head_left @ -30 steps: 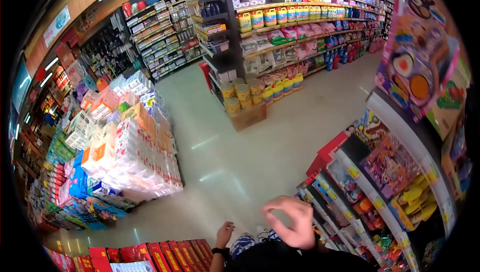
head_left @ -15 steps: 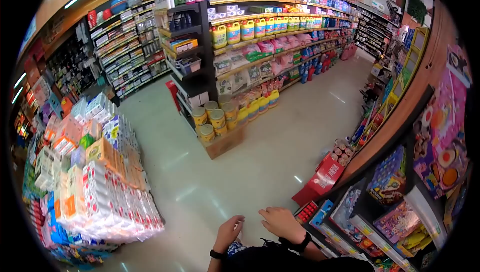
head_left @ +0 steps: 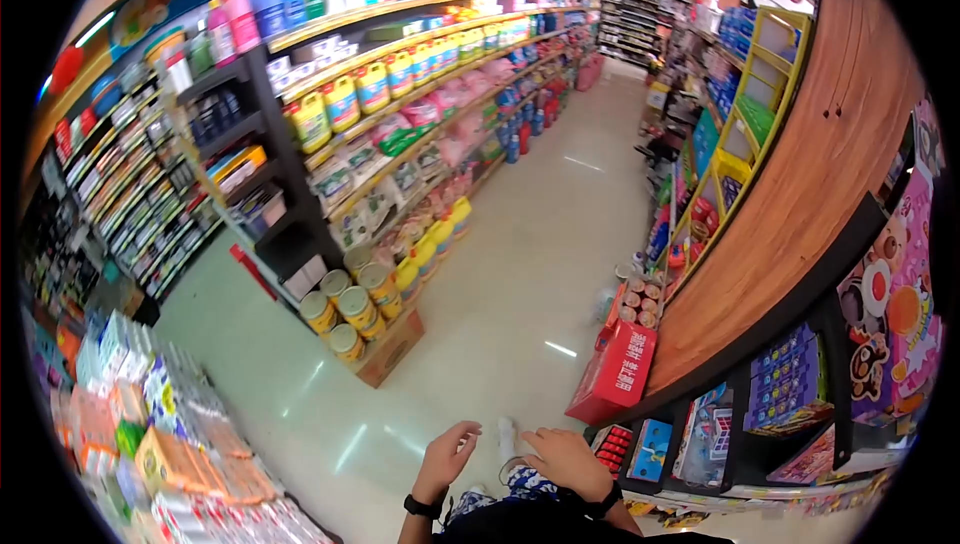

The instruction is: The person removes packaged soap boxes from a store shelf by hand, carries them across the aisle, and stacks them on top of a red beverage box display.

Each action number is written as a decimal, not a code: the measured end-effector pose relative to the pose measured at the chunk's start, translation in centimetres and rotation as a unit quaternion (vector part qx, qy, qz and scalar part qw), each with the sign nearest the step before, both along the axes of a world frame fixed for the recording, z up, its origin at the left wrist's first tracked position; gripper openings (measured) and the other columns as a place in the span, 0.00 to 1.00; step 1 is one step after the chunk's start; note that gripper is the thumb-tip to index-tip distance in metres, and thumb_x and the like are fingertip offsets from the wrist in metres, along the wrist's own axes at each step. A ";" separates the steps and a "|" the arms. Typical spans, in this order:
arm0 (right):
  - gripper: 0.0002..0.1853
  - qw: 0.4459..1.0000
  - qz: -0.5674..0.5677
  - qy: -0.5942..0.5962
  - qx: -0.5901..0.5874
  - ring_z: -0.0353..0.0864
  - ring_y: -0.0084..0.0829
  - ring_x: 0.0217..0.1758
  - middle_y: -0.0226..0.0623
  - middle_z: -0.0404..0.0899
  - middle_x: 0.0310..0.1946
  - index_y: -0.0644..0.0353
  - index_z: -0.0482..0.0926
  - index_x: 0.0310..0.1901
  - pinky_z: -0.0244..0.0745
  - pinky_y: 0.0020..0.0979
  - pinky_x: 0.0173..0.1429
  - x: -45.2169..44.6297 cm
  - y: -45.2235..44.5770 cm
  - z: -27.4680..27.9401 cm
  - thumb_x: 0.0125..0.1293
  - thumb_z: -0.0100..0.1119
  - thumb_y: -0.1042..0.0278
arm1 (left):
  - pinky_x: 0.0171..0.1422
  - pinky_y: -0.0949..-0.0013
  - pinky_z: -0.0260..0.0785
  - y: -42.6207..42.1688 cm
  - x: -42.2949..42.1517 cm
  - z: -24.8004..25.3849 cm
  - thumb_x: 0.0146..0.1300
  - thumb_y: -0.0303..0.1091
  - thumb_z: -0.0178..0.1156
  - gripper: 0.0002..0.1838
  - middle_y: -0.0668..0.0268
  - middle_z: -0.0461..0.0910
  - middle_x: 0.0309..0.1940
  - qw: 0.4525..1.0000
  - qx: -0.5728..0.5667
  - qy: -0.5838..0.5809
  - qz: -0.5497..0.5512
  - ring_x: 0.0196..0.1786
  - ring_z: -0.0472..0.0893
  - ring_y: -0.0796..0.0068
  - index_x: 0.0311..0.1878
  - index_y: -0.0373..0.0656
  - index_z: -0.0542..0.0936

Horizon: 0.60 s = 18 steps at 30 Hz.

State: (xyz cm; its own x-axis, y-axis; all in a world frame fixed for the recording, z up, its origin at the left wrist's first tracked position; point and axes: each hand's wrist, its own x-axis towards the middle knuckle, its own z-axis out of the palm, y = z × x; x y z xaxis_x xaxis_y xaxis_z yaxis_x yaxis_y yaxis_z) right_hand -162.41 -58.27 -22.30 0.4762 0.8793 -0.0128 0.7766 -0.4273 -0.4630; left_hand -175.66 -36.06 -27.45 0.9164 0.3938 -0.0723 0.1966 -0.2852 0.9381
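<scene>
My left hand hangs in front of my body, fingers loosely bent and apart from the thumb, with nothing in it. Beside it my right hand is palm down, empty too, its fingers stretched out towards the left hand. A gap separates the two, and each wrist wears a dark band. Below them show my patterned shorts and a white shoe on the floor. Nearest my right hand, a rack holds red small packs and a blue box; the hand appears apart from them.
A long shelf of yellow-labelled jugs runs along the left of the aisle. Stacked tins stand on a cardboard box at its end. Tissue packs are piled lower left. A red carton juts out beside the wooden counter.
My view has turned right and come nearer the aisle; the shelf and tissue pile have shifted left in view. A white shoe now shows below my hands, which remain empty.
</scene>
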 end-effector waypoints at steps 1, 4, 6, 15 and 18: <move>0.16 1.000 -0.018 0.007 -0.015 0.86 0.54 0.45 0.47 0.84 0.40 0.57 0.81 0.54 0.81 0.52 0.49 1.5 0.5 -0.5 0.71 0.62 0.58 | 0.55 0.64 0.81 0.8 1.9 -0.2 0.76 0.34 0.62 0.14 0.62 0.90 0.52 1.000 0.008 0.007 -0.025 0.52 0.89 0.64 0.61 0.46 0.83; 0.15 0.997 -0.065 0.028 -0.019 0.87 0.55 0.44 0.47 0.85 0.40 0.56 0.81 0.52 0.81 0.53 0.49 5.8 2.0 -0.2 0.71 0.63 0.57 | 0.56 0.65 0.80 3.4 7.9 -1.3 0.77 0.36 0.61 0.15 0.63 0.90 0.53 0.994 0.029 0.033 -0.102 0.53 0.89 0.65 0.62 0.48 0.83; 0.18 0.994 -0.096 0.025 -0.037 0.87 0.53 0.46 0.46 0.86 0.42 0.55 0.81 0.57 0.82 0.52 0.50 9.9 3.3 -1.4 0.71 0.63 0.56 | 0.57 0.64 0.80 4.9 12.5 -1.0 0.77 0.38 0.60 0.16 0.63 0.89 0.54 0.988 0.034 0.041 -0.146 0.54 0.89 0.64 0.63 0.48 0.83; 0.18 0.992 -0.113 -0.046 -0.009 0.85 0.51 0.47 0.46 0.83 0.42 0.58 0.80 0.56 0.82 0.51 0.49 30.0 12.8 0.1 0.69 0.65 0.59 | 0.59 0.60 0.80 14.7 31.8 4.5 0.77 0.37 0.60 0.16 0.61 0.88 0.55 0.972 0.154 -0.003 -0.175 0.56 0.88 0.58 0.64 0.47 0.82; 0.19 0.993 -0.096 -0.061 -0.018 0.85 0.50 0.48 0.44 0.82 0.45 0.57 0.80 0.58 0.82 0.51 0.50 35.1 15.9 1.2 0.68 0.65 0.61 | 0.58 0.60 0.80 18.1 36.0 4.3 0.78 0.38 0.59 0.16 0.61 0.89 0.53 0.961 0.238 -0.012 -0.137 0.55 0.88 0.57 0.63 0.47 0.82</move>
State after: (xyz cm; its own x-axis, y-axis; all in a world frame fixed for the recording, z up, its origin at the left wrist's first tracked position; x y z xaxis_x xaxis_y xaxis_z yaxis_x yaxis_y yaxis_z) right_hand -127.30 -42.41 -21.10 0.6347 0.7723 0.0257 0.7285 -0.5869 -0.3533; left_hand -139.64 -17.98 -23.16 0.9894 0.1213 0.0795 0.0329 -0.7215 0.6916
